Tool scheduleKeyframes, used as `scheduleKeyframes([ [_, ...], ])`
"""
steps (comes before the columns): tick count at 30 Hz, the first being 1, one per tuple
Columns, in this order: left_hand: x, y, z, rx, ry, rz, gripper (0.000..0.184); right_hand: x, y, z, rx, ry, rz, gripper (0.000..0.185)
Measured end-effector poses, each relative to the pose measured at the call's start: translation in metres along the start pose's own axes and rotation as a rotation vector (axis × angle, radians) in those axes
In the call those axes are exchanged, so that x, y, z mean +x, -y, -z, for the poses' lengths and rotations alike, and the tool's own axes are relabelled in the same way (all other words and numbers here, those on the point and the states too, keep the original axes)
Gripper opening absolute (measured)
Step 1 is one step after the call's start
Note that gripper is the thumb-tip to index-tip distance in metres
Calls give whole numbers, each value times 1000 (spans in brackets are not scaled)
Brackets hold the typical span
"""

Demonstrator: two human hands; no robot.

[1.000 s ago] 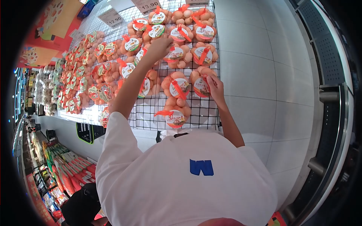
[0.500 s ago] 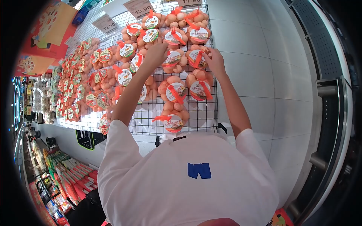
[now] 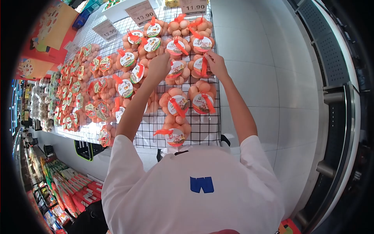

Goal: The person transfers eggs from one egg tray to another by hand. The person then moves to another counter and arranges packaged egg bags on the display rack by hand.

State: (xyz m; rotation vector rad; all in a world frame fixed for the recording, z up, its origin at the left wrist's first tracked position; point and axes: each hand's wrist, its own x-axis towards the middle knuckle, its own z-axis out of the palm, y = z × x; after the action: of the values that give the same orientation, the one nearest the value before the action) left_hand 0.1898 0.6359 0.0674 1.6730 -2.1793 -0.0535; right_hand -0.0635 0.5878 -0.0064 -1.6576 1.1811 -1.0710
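Observation:
My left hand is closed at the top of a bag of brown eggs with a round white label. The back of the hand hides the bag's tie and most of the fingers. To its right, my right hand pinches the top of another bag of eggs, near its red strap. Both bags rest on a black wire grid rack. More egg bags lie around them, among them one bag nearer me and one bag by the front edge.
Price signs stand along the back of the rack. Rows of other egg packs fill the left side. Pale floor tiles and a dark metal-edged fixture lie to the right. A black basket with a green rim sits below left.
The view has shifted, so the rack and its bags appear slightly lower and further left. Both hands stay at the same two bags, with the right fingers drawn closer together.

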Motion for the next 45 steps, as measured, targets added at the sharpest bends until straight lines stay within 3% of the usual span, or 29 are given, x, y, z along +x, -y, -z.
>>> scheduleKeyframes([
  [7, 2, -4, -12, -12, -29, 26, 15, 10, 7, -4, 159, -112, 117, 22],
  [17, 2, -7, -16, 24, -81, 86, 15, 15, 14, -10, 133, -80, 80, 22],
  [19, 3, -9, -22, 17, -106, 64, 15, 14, 14, -11, -68, -97, 201, 20],
  [23, 2, -11, -19, 43, -100, 77, 15, 12, 13, -14, -95, -107, 169, 19],
  [28, -1, -5, -22, 79, -81, 100, 15, 4, 13, -16, -57, -273, 136, 19],
  [33, -3, -4, -25, 91, -99, 131, 16, 3, 13, -13, -165, -236, 163, 18],
  [38, -3, -11, -29, 57, -111, 25, 15, 10, 11, -21, -132, -232, 139, 16],
  [40, -4, -14, -29, 58, -82, 50, 15, 10, 11, -22, -276, -188, 162, 17],
  [45, -13, -19, -24, -88, -145, 67, 15, -1, 15, -27, -178, -243, 194, 18],
])
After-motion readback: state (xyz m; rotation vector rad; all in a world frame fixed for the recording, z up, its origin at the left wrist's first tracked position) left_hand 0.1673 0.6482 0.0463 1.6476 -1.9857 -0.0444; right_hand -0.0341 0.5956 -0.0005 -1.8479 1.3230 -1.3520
